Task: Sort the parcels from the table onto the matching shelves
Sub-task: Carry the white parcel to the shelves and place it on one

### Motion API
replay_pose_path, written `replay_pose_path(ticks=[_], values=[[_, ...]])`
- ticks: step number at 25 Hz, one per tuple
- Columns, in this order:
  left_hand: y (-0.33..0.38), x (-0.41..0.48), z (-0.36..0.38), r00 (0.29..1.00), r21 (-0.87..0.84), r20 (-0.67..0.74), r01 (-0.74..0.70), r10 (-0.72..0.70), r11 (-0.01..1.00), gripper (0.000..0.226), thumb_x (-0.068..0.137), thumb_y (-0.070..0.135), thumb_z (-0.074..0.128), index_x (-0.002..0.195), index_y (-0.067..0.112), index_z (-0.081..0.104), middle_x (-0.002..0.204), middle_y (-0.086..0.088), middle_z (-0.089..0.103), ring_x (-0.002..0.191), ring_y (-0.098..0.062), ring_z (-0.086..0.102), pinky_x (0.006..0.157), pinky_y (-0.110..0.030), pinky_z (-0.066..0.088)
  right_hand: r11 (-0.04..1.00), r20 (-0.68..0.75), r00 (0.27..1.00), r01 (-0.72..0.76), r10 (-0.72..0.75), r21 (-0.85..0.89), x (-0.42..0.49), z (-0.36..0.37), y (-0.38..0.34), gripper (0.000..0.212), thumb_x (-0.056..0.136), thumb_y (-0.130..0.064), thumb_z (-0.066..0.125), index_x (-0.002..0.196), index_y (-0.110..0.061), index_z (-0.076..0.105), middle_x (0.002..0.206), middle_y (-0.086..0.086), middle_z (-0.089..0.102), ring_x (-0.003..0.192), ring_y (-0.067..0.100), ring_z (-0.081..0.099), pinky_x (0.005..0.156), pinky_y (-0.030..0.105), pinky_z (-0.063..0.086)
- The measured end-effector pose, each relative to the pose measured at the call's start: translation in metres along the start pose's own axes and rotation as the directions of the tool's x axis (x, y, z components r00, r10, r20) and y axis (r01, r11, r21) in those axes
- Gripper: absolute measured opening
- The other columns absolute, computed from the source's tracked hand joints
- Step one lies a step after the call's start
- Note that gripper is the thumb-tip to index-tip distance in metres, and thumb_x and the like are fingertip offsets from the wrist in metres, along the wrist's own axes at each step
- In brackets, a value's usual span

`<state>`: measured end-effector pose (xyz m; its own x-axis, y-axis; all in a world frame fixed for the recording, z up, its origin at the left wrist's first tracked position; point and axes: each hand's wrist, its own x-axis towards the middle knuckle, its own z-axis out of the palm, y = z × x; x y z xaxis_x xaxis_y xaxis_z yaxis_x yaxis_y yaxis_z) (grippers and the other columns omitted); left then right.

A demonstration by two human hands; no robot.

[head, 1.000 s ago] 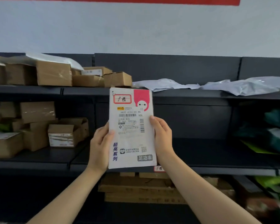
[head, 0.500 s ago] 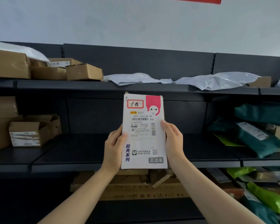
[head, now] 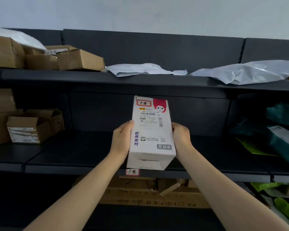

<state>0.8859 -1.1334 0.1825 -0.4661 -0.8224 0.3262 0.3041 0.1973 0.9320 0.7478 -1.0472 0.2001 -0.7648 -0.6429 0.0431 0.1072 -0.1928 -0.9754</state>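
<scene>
You hold a white box of smooth, matt printed card with a paper shipping label. The shelf looks like dark, matt painted metal. Brown boxes are plain rough cardboard. Grey mailer bags are glossy, crinkled plastic; the teal bags are plastic too.

I've tipped the white box back: a second ago its printed face stood flat toward me, now it slopes away and the blank bottom end shows. It has gone forward and down, so that end sits just above the red-framed shelf tag, which it hid half a second ago. My left hand and right hand have slid from gripping its edges to cradling its sides.
</scene>
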Motion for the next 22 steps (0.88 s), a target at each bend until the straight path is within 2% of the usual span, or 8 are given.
replay_pose_path(ticks=[2,4,8,12,14,17,19,22], values=[[0.002,0.021,-0.007,0.996,0.001,-0.043,0.083,-0.083,0.997,0.029,0.095,0.028,0.047,0.079,0.015,0.068,0.069,-0.001,0.069,0.054,-0.006,0.066,0.046,-0.016,0.048,1.0,-0.007,1.0,-0.028,0.028,-0.013,0.015,0.015,-0.003,0.021,0.081,0.002,0.037,0.072,-0.009,0.052,0.071,0.017,0.049,0.064,0.031,0.05,0.06,0.037,0.041],[-0.001,0.042,-0.016,0.987,0.023,-0.057,0.152,-0.151,0.988,0.029,0.093,0.032,0.048,0.082,0.014,0.068,0.069,-0.002,0.069,0.054,-0.007,0.065,0.047,-0.016,0.048,0.997,-0.031,0.997,-0.068,0.067,-0.042,0.031,0.029,-0.004,0.032,0.085,0.005,0.036,0.058,-0.013,0.04,0.058,0.009,0.04,0.049,0.021,0.041,0.049,0.029,0.034],[-0.017,0.075,-0.033,0.974,0.033,-0.06,0.219,-0.217,0.975,0.029,0.093,0.034,0.048,0.092,0.012,0.068,0.074,-0.004,0.069,0.06,-0.012,0.065,0.052,-0.02,0.048,0.989,-0.061,0.988,-0.142,0.14,-0.027,0.06,0.051,0.009,0.037,0.089,0.005,0.034,0.058,-0.016,0.034,0.055,0.004,0.037,0.044,0.014,0.036,0.033,0.017,0.03],[-0.031,0.102,-0.042,0.961,0.017,-0.046,0.274,-0.273,0.962,0.028,0.092,0.035,0.049,0.088,0.014,0.066,0.074,-0.006,0.069,0.063,-0.016,0.064,0.058,-0.026,0.047,0.982,-0.095,0.978,-0.189,0.187,-0.016,0.084,0.064,0.024,0.03,0.09,0.003,0.035,0.066,-0.013,0.041,0.059,0.005,0.039,0.048,0.015,0.038,0.035,0.017,0.032],[-0.039,0.11,-0.04,0.951,0.019,-0.037,0.307,-0.306,0.952,0.027,0.093,0.035,0.049,0.085,0.015,0.065,0.072,-0.006,0.068,0.063,-0.017,0.064,0.059,-0.027,0.047,0.98,-0.096,0.976,-0.199,0.198,0.001,0.091,0.066,0.028,0.026,0.092,0.0,0.036,0.071,-0.011,0.046,0.063,0.007,0.044,0.051,0.016,0.043,0.041,0.024,0.039],[-0.049,0.118,-0.037,0.943,0.015,-0.035,0.33,-0.33,0.944,0.028,0.093,0.036,0.049,0.089,0.013,0.065,0.077,-0.007,0.068,0.068,-0.019,0.064,0.061,-0.028,0.047,0.982,-0.064,0.981,-0.177,0.181,0.061,0.103,0.066,0.035,0.021,0.097,-0.017,0.042,0.087,-0.009,0.06,0.086,0.015,0.064,0.077,0.029,0.065,0.073,0.039,0.057],[-0.054,0.122,-0.036,0.94,0.031,-0.057,0.338,-0.336,0.941,0.03,0.092,0.036,0.049,0.094,0.01,0.065,0.077,-0.007,0.067,0.067,-0.018,0.063,0.058,-0.026,0.044,0.977,-0.034,0.981,-0.189,0.193,0.098,0.112,0.065,0.041,0.021,0.095,-0.027,0.049,0.1,-0.013,0.063,0.103,0.017,0.069,0.096,0.034,0.068,0.089,0.045,0.056],[-0.061,0.127,-0.032,0.931,0.066,-0.079,0.362,-0.357,0.93,0.027,0.092,0.031,0.05,0.093,0.007,0.064,0.074,-0.007,0.066,0.064,-0.018,0.062,0.056,-0.026,0.044,0.964,-0.007,0.964,-0.264,0.264,-0.013,0.12,0.062,0.044,0.035,0.091,-0.025,0.057,0.12,-0.006,0.058,0.099,0.017,0.069,0.083,0.029,0.068,0.076,0.04,0.058]])
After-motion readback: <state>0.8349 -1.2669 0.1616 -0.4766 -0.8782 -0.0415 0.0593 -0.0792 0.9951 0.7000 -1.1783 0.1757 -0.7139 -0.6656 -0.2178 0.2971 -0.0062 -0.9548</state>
